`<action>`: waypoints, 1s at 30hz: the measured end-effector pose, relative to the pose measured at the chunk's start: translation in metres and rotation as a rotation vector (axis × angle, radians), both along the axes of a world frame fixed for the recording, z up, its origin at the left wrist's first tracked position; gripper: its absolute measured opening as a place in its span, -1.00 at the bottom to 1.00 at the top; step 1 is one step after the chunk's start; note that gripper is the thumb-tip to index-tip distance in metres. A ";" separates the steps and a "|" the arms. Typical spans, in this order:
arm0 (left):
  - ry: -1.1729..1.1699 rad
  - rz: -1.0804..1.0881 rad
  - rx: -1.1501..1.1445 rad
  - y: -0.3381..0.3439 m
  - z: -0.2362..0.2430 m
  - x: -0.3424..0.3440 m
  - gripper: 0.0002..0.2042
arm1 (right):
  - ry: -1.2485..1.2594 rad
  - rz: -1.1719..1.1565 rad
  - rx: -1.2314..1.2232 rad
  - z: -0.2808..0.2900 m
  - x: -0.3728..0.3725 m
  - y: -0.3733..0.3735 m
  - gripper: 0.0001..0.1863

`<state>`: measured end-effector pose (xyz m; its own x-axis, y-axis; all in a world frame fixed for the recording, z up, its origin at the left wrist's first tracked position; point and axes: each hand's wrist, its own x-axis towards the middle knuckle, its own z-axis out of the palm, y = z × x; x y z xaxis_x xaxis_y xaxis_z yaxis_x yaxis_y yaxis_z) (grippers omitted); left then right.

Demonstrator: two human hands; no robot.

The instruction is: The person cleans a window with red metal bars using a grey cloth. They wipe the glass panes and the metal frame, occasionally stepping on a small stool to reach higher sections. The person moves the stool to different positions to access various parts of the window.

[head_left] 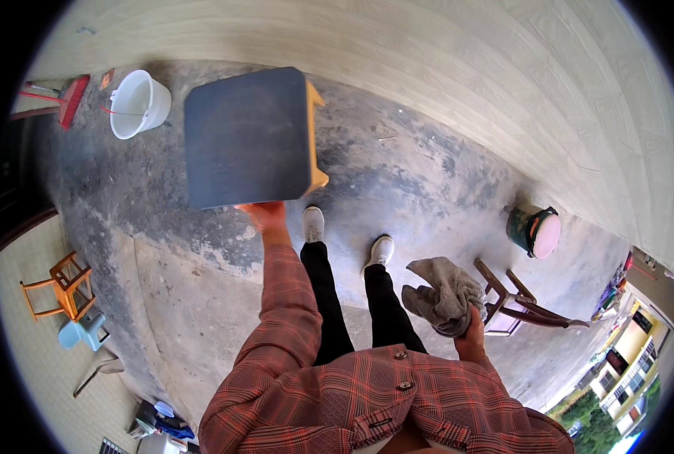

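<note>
My left hand [265, 216] grips the near edge of a stool [248, 140] and holds it up in front of me. Its square dark grey top with cut corners faces me. Short orange-yellow legs show along its right side. Most of my fingers are hidden behind the stool. In my right hand [472, 335], lower and off to the right, a crumpled grey-brown cloth [447, 293] is bunched, its folds hanging over toward my legs. The fingers are closed on it.
A white bucket [142, 104] and a red broom [72, 101] stand far left. Along the left wall are a wooden stool [68, 286] and a light blue stool [86, 331]. On the right are a tipped wooden chair [522, 299] and a dark green tub with a pink top [537, 231].
</note>
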<state>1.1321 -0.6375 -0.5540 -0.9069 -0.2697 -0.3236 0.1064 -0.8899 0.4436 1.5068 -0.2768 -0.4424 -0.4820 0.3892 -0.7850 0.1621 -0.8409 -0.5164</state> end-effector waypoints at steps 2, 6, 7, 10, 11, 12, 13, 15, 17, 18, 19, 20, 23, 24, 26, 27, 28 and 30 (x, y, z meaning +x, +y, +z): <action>-0.052 -0.085 0.050 0.034 -0.013 0.024 -0.26 | -0.048 -0.028 -0.011 0.000 0.015 0.016 -0.59; -0.094 -0.211 0.026 0.107 -0.014 0.070 -0.28 | -0.045 0.044 0.176 0.001 0.055 0.032 -0.59; -0.074 -0.230 0.030 0.127 -0.019 0.079 -0.31 | -0.042 0.020 0.142 -0.006 0.066 0.041 -0.56; 0.014 -0.346 0.165 0.160 -0.049 0.106 -0.39 | -0.046 -0.074 0.059 -0.023 0.097 0.057 -0.53; -0.010 -0.356 0.216 0.168 -0.062 0.114 -0.44 | -0.054 -0.120 0.048 -0.022 0.102 0.058 -0.56; -0.035 -0.366 0.270 0.180 -0.064 0.120 -0.49 | -0.063 -0.168 0.040 -0.022 0.108 0.059 -0.59; -0.002 -0.402 0.265 0.191 -0.067 0.126 -0.52 | -0.067 -0.173 0.036 -0.023 0.114 0.060 -0.58; 0.064 -0.475 0.253 0.212 -0.069 0.130 -0.56 | -0.072 -0.183 0.025 -0.027 0.119 0.061 -0.58; -0.066 -0.425 0.233 0.237 -0.057 0.135 -0.58 | -0.075 -0.184 0.025 -0.027 0.126 0.056 -0.58; -0.132 -0.396 0.230 0.247 -0.051 0.138 -0.59 | -0.076 -0.180 0.028 -0.026 0.129 0.055 -0.57; -0.198 -0.366 0.227 0.254 -0.049 0.142 -0.59 | -0.077 -0.178 0.020 -0.027 0.133 0.054 -0.57; -0.112 -0.418 0.233 0.256 -0.060 0.149 -0.56 | -0.078 -0.177 0.012 -0.031 0.137 0.053 -0.56; -0.277 -0.403 0.231 0.277 -0.044 0.144 -0.51 | -0.086 -0.164 -0.003 -0.032 0.133 0.050 -0.55; -0.243 -0.426 0.244 0.278 -0.049 0.146 -0.48 | -0.093 -0.158 -0.004 -0.030 0.133 0.049 -0.55; -0.175 -0.458 0.268 0.272 -0.067 0.151 -0.43 | -0.100 -0.143 -0.014 -0.021 0.126 0.047 -0.54; -0.212 -0.464 0.267 0.270 -0.077 0.154 -0.44 | -0.104 -0.141 -0.017 -0.019 0.125 0.048 -0.54; -0.244 -0.475 0.262 0.267 -0.085 0.151 -0.45 | -0.089 -0.141 -0.007 -0.019 0.122 0.047 -0.54; -0.080 -0.611 0.395 0.256 -0.112 0.149 -0.45 | -0.056 -0.130 0.011 -0.021 0.118 0.047 -0.53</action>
